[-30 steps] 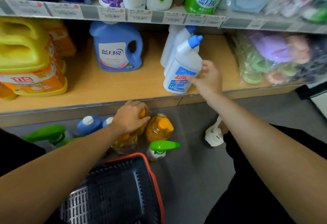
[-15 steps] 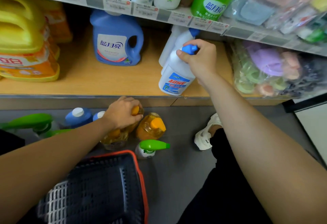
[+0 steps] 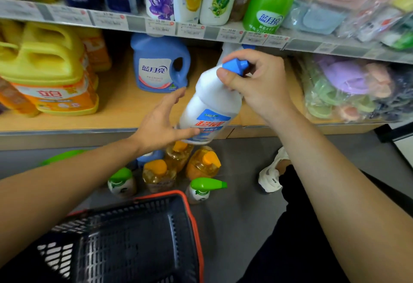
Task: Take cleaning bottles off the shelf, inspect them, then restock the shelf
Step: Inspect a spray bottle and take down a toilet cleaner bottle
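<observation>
Bottle (image 3: 210, 104) in air before the shelf (image 3: 107, 117) edge, tilted: cap up-right, base down-left. Right hand (image 3: 261, 86) grips its neck. Left hand (image 3: 161, 122) open at the base, thumb touching.

Two white, blue-capped bottles: the lifted bottle (image 3: 212, 97) and a rear bottle (image 3: 229, 48) on the shelf (image 3: 120, 108). On the floor (image 3: 245, 227) stand three amber bottles (image 3: 202, 166), two green-capped sprayers (image 3: 201, 190) and one blue bottle (image 3: 150, 156); a blurred green shape (image 3: 60, 156) at left may be a third sprayer. One blue jug (image 3: 161, 68) stands on the shelf, and there is one basket (image 3: 185, 200) and one shoe (image 3: 270, 177).
</observation>
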Tool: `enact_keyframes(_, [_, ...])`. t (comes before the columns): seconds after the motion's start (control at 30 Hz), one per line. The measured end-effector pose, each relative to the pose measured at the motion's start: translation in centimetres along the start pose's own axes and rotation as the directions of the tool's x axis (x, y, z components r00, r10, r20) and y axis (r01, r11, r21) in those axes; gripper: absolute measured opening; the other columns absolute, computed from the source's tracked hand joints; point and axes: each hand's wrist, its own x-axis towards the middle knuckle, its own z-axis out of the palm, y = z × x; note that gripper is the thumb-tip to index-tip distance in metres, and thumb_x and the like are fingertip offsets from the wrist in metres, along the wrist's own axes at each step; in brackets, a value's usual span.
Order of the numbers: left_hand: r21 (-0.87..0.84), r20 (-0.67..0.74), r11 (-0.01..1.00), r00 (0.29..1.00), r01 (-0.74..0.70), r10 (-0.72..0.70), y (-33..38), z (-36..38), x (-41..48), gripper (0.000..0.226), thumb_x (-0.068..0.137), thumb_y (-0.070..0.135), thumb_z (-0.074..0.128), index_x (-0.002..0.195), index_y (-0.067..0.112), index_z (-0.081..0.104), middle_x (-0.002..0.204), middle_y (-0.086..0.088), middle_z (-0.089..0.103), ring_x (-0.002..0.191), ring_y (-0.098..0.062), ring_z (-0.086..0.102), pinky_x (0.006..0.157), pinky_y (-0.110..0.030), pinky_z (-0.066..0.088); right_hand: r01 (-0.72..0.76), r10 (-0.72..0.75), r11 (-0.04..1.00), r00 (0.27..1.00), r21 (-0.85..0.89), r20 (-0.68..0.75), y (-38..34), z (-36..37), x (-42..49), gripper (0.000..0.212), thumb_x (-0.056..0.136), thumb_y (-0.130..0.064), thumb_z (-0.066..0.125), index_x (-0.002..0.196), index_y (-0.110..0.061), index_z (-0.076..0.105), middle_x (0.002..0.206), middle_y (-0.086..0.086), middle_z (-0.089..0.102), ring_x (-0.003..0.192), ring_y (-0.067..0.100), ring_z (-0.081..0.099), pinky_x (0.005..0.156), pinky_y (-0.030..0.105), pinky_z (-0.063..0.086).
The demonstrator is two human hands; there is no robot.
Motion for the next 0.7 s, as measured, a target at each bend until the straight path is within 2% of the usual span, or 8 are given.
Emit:
enact_keyframes(0.07, [-0.069, 0.046, 0.997, 0.998, -0.038, 0.041, 1.7, -1.3, -1.1, 0.098, 0.070, 0.040, 0.091, 0.151, 0.028, 0.039, 0.145, 0.012, 0.054, 0.134, -0.008, 0.050, 0.111, -0.040, 0.044, -0.001, -0.005, 0.994, 0.999, 0.112, 0.050, -0.8, 0.8, -0.6, 0.014, 0.081, -0.021, 0.080, 0.093, -0.022, 0.073, 0.085, -0.003, 0.068, 0.070, 0.016, 0.063, 0.065, 0.031, 0.054])
enact_keyframes(0.17, [-0.196, 0.100, 0.980, 0.994, -0.028, 0.048, 2.9, -2.7, -3.2, 0.076, 0.070, 0.024, 0.091, 0.137, 0.020, 0.055, 0.124, 0.008, 0.070, 0.114, -0.010, 0.067, 0.096, -0.043, 0.056, -0.047, 0.016, 0.957, 0.994, 0.288, 0.111, -1.3, 2.2, -1.3, 0.013, 0.081, -0.017, 0.079, 0.092, -0.019, 0.074, 0.080, 0.000, 0.066, 0.061, 0.018, 0.062, 0.063, 0.030, 0.053])
enact_keyframes(0.27, [-0.207, 0.118, 0.978, 0.991, -0.029, 0.055, 3.0, -4.2, -4.9, 0.062, 0.070, 0.024, 0.089, 0.126, 0.016, 0.063, 0.116, 0.005, 0.074, 0.107, -0.013, 0.071, 0.089, -0.043, 0.059, -0.101, 0.037, 0.922, 0.984, 0.374, 0.175, -1.6, 3.3, -1.5, 0.013, 0.082, -0.015, 0.077, 0.094, -0.015, 0.073, 0.083, 0.006, 0.066, 0.063, 0.021, 0.061, 0.065, 0.032, 0.054])
enact_keyframes(0.33, [-0.194, 0.106, 0.980, 0.992, -0.041, 0.062, 2.8, -5.3, -5.6, 0.055, 0.069, 0.025, 0.090, 0.119, 0.022, 0.066, 0.112, 0.007, 0.075, 0.103, -0.012, 0.072, 0.086, -0.042, 0.060, -0.091, 0.010, 0.936, 0.972, 0.339, 0.233, -1.9, 3.6, -1.4, 0.014, 0.085, -0.012, 0.075, 0.099, -0.012, 0.072, 0.087, 0.007, 0.066, 0.062, 0.020, 0.063, 0.065, 0.031, 0.055])
enact_keyframes(0.43, [-0.120, 0.100, 0.991, 0.992, -0.058, 0.070, 2.6, -6.9, -6.5, 0.050, 0.066, 0.037, 0.093, 0.109, 0.038, 0.068, 0.104, 0.014, 0.076, 0.094, -0.008, 0.073, 0.078, -0.040, 0.061, 0.015, -0.065, 0.990, 0.932, 0.140, 0.356, -2.1, 3.5, -1.1, 0.018, 0.088, -0.011, 0.075, 0.104, -0.016, 0.071, 0.095, 0.000, 0.067, 0.059, 0.011, 0.066, 0.060, 0.027, 0.057])
enact_keyframes(0.53, [-0.059, 0.159, 0.997, 0.986, -0.047, 0.056, 2.1, -8.8, -7.1, 0.048, 0.064, 0.044, 0.089, 0.108, 0.037, 0.070, 0.102, 0.015, 0.076, 0.091, -0.008, 0.074, 0.074, -0.041, 0.061, 0.017, -0.079, 0.990, 0.890, 0.141, 0.449, -2.1, 3.7, -0.9, 0.030, 0.081, -0.005, 0.080, 0.107, -0.017, 0.073, 0.098, -0.003, 0.071, 0.074, 0.010, 0.069, 0.066, 0.029, 0.060])
enact_keyframes(0.63, [-0.086, 0.219, 0.996, 0.975, -0.018, 0.036, 1.4, -10.7, -7.5, 0.046, 0.067, 0.030, 0.094, 0.108, 0.027, 0.074, 0.103, 0.009, 0.078, 0.092, -0.012, 0.075, 0.074, -0.042, 0.062, 0.076, -0.150, 0.981, 0.881, 0.178, 0.448, -2.1, 4.6, -0.9, 0.041, 0.077, 0.001, 0.081, 0.108, -0.023, 0.073, 0.108, 0.003, 0.072, 0.100, 0.016, 0.070, 0.083, 0.035, 0.061])
enact_keyframes(0.7, [-0.124, 0.253, 0.992, 0.967, 0.018, 0.014, 1.2, -11.7, -7.9, 0.043, 0.068, 0.020, 0.094, 0.106, 0.025, 0.075, 0.104, 0.006, 0.078, 0.093, -0.016, 0.076, 0.075, -0.041, 0.062, 0.086, -0.177, 0.972, 0.882, 0.219, 0.437, -2.3, 5.1, -0.8, 0.041, 0.077, 0.001, 0.080, 0.108, -0.025, 0.073, 0.113, 0.007, 0.072, 0.109, 0.019, 0.068, 0.090, 0.038, 0.058])
